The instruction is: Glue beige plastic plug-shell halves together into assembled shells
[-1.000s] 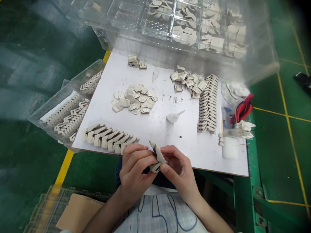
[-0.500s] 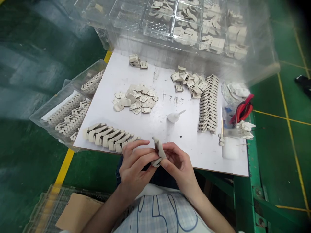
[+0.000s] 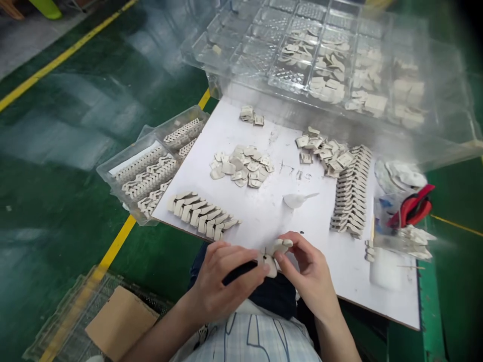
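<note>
Both hands meet at the near edge of a white board (image 3: 264, 216). My left hand (image 3: 222, 281) and my right hand (image 3: 307, 274) pinch one small beige plastic part (image 3: 274, 253) between their fingertips. A thin dark object lies under my left fingers. Just left of my hands a short overlapping row of beige parts (image 3: 204, 213) rests on the board. A loose heap of flat beige pieces (image 3: 241, 168) sits mid-board, and a long stacked column of parts (image 3: 350, 193) runs along the right.
A small white glue bottle (image 3: 298, 200) lies beyond my hands. A clear tray of rowed parts (image 3: 151, 168) hangs off the left edge. A big clear compartment box (image 3: 328, 65) stands behind. Red-handled pliers (image 3: 411, 208) in a clear cup sit right. Cardboard (image 3: 121, 322) lies on the green floor.
The view has swung left and up, so the board sits further right. The beige part, upright before, now lies flatter between my fingertips.
</note>
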`<state>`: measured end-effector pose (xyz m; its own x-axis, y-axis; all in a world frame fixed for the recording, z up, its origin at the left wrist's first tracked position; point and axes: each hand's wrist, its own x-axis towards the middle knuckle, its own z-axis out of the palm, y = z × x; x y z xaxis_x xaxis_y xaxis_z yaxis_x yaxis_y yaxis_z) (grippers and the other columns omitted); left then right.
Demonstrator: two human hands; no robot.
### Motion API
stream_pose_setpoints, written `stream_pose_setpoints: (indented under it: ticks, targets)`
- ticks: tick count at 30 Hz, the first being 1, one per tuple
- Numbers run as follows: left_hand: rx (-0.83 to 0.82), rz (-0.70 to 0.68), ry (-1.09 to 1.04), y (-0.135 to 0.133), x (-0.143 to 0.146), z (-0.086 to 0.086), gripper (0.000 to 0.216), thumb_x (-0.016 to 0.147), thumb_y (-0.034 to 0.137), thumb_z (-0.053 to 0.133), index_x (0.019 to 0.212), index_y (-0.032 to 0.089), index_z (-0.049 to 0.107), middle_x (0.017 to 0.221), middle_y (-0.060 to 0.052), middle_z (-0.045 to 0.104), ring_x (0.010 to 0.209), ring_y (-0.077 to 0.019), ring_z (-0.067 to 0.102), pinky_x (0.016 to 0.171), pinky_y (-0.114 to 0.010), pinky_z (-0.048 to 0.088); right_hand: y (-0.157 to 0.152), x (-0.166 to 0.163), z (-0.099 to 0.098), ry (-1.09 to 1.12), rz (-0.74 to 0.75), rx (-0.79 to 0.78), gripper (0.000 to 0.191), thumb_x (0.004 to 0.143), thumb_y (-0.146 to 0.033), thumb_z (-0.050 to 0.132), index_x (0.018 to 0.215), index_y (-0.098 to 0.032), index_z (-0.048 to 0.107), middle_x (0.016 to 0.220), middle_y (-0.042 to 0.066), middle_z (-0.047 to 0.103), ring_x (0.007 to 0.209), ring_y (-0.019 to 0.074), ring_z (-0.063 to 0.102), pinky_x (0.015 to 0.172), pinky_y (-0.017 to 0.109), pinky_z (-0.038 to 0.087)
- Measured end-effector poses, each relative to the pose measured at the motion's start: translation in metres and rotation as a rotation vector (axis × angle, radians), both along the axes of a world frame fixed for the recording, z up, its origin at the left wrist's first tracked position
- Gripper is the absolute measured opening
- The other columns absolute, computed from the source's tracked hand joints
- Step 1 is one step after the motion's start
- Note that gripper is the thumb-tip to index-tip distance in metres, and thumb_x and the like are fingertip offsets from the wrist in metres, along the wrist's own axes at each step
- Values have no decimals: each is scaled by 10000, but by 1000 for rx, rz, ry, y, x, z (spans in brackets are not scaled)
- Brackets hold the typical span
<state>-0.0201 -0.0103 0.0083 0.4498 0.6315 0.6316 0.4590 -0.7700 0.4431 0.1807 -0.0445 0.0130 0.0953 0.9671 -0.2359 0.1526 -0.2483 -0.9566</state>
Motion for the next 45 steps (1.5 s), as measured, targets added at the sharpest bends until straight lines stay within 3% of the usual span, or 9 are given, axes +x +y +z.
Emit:
stream_pose_setpoints:
  ticks: [4, 6, 8, 13, 25, 36, 41, 43, 45]
  targets:
    - [-64, 337, -38, -1, -35, -8, 253, 916, 154, 659, 1154, 239, 675, 1114, -89, 652, 1025, -214, 656, 880, -350, 570, 19, -13, -10, -17, 164, 31, 34, 909, -261, 648, 936, -239, 646, 973, 48, 719, 879, 205, 664, 774, 329, 525]
    - [-168, 493, -36, 1, -50, -13, 341, 915, 274, 687, 1253, 254, 645, 1243, -120, 617, 1151, -269, 630, 938, -395, 567, 30, -20, -17, -94, 262, 144, 64, 891, -197, 641, 927, -244, 667, 1008, 61, 700, 929, 222, 658, 798, 356, 529]
    - [-283, 552, -16, 3, -58, -18, 470, 912, 423, 683, 1343, 258, 593, 1365, -148, 559, 1274, -324, 572, 1020, -459, 535, 38, -25, -25, -209, 299, 278, 114, 881, -166, 641, 937, -252, 692, 990, 68, 660, 943, 230, 635, 804, 374, 534]
    - [-388, 561, -2, 8, -60, -24, 564, 920, 477, 660, 1424, 273, 510, 1482, -163, 485, 1408, -363, 466, 1093, -512, 480, 45, -32, -37, -433, 226, 461, 160, 882, -135, 640, 1002, -240, 635, 947, 54, 616, 877, 206, 613, 746, 337, 543]
    - [-524, 626, -11, 10, -65, -27, 544, 954, 486, 600, 1446, 298, 462, 1578, -146, 383, 1499, -370, 363, 1150, -523, 441, 50, -37, -33, -476, 328, 625, 197, 944, -58, 553, 1031, -227, 608, 1022, 49, 600, 838, 123, 653, 737, 226, 572]
    - [-647, 583, 0, 22, -64, -35, 584, 959, 533, 565, 1465, 273, 433, 1645, -172, 320, 1534, -369, 312, 1203, -596, 343, 51, -44, -38, -572, 319, 666, 212, 930, -76, 573, 1091, -215, 581, 1032, 84, 601, 891, 188, 657, 738, 301, 621]
    - [-631, 557, -4, 13, -57, -31, 929, 859, 617, 665, 1593, 288, 199, 1723, -196, 73, 1584, -414, 140, 1189, -627, 348, 50, -46, -34, -630, 414, 658, 475, 905, -62, 568, 1358, -187, 503, 1291, 175, 556, 1089, 249, 642, 878, 387, 643]
    - [-615, 524, 33, 2, -49, -30, 1111, 781, 636, 741, 1621, 300, 97, 1731, -188, -60, 1587, -446, 48, 1185, -656, 333, 51, -48, -34, -646, 477, 663, 530, 898, -33, 535, 1400, -193, 479, 1335, 183, 543, 1127, 259, 637, 872, 390, 651]
    - [-584, 495, 109, -7, -38, -30, 1141, 788, 560, 773, 1631, 311, 46, 1729, -170, -127, 1584, -458, -18, 1191, -679, 302, 52, -49, -35, -659, 506, 682, 523, 893, -19, 514, 1386, -194, 491, 1340, 186, 548, 1134, 265, 643, 838, 383, 661]
